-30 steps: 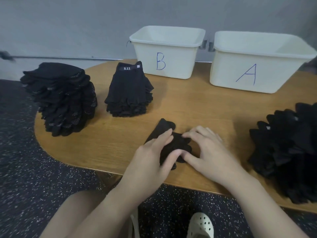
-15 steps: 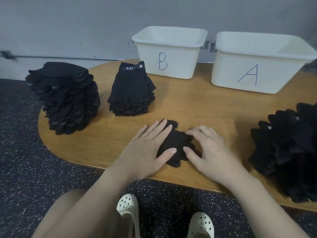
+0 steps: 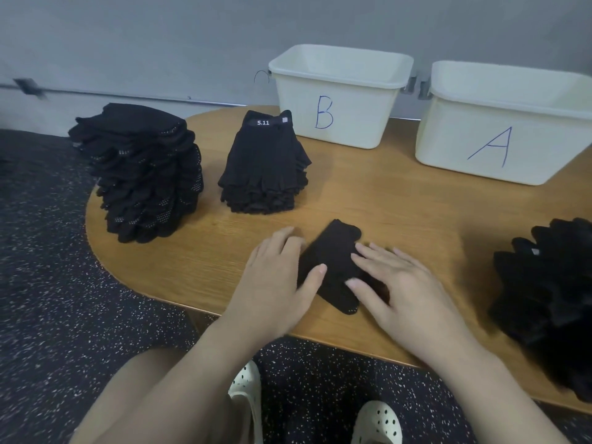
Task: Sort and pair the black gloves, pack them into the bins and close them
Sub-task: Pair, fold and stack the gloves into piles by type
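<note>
Pressing hands: your left hand (image 3: 275, 283) and right hand (image 3: 403, 290), fingers straight, lie flat on the glove (image 3: 333, 267).
Glove: near table (image 3: 368, 193) edge, centre.
Bins: B (image 3: 339, 94), A (image 3: 506, 123), far right.

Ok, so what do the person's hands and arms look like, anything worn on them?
Both the left hand and the right hand are bare: no gloves, rings, watch or bracelets show. The forearms are bare too, with no sleeves in view. Fingernails look short and unpainted.
</note>
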The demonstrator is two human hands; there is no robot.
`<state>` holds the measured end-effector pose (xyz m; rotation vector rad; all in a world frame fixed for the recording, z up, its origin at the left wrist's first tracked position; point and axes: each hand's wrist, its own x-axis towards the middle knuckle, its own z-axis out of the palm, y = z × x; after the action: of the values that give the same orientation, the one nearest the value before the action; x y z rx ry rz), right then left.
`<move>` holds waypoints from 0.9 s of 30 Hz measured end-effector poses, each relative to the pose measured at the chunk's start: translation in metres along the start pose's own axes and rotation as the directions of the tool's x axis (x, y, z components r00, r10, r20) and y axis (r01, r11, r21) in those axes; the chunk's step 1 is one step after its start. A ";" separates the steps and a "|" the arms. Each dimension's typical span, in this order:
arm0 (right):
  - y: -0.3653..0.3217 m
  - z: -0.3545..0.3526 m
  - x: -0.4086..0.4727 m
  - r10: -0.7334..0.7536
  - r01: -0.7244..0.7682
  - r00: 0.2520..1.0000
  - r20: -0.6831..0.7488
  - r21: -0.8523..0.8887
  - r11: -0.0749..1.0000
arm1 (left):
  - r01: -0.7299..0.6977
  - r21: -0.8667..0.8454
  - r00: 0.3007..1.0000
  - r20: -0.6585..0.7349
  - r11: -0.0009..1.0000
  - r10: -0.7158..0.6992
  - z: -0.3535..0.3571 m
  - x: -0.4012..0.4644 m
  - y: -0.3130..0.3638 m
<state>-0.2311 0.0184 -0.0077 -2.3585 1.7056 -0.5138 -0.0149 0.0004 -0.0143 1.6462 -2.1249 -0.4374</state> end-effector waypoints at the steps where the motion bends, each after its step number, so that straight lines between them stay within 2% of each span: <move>1: -0.002 0.001 0.002 0.013 -0.012 1.000 -0.024 0.010 1.000 | 0.036 -0.030 0.999 -0.011 0.999 -0.037 0.001 0.002 0.002; 4: -0.009 0.002 0.005 0.060 -0.053 0.993 -0.100 0.071 0.996 | 0.102 -0.085 0.995 -0.013 0.991 -0.104 0.001 0.013 0.007; 8: -0.017 -0.005 0.015 0.112 -0.090 0.970 -0.216 0.109 0.990 | 0.120 -0.195 0.992 0.073 0.973 -0.107 -0.008 0.020 0.010; 10: -0.018 -0.009 0.023 0.096 -0.070 0.978 -0.184 0.146 0.987 | 0.110 -0.321 0.993 0.066 0.941 -0.093 -0.015 0.019 0.011; 12: -0.019 -0.017 0.032 0.109 -0.086 0.992 -0.062 0.302 0.949 | 0.075 -0.485 0.997 0.030 0.871 -0.069 -0.026 0.015 0.007; 15: -0.026 -0.032 0.049 0.083 -0.125 0.992 0.098 0.588 0.799 | 0.040 -0.686 0.998 -0.009 0.727 -0.063 -0.048 0.006 -0.004; 18: -0.043 -0.034 0.069 -0.041 -0.043 0.994 0.105 0.686 0.726 | -0.027 -0.782 0.992 -0.100 0.622 -0.083 -0.067 -0.004 -0.021; 20: -0.062 -0.029 0.080 -0.088 0.004 0.993 0.073 0.749 0.663 | -0.049 -0.862 0.980 -0.139 0.504 -0.143 -0.080 -0.010 -0.035; 22: -0.081 -0.023 0.092 -0.088 0.031 0.996 0.029 0.794 0.607 | -0.034 -0.921 0.974 -0.117 0.388 -0.192 -0.093 -0.016 -0.049; 23: -0.091 -0.019 0.099 -0.063 0.030 0.998 0.009 0.803 0.596 | -0.020 -0.920 0.973 -0.109 0.391 -0.205 -0.098 -0.018 -0.055; 25: -0.110 -0.016 0.114 -0.018 0.033 0.999 -0.028 0.816 0.576 | 0.008 -0.868 0.956 -0.139 0.496 -0.258 -0.108 -0.023 -0.066; 27: -0.132 -0.019 0.130 -0.020 0.053 0.999 -0.050 0.841 0.539 | 0.003 -0.839 0.924 -0.206 0.544 -0.322 -0.130 -0.026 -0.071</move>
<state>-0.0853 -0.0611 0.0772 -1.6362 1.0038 -1.0956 0.1156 0.0080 0.0599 1.1997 -1.1572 -0.9648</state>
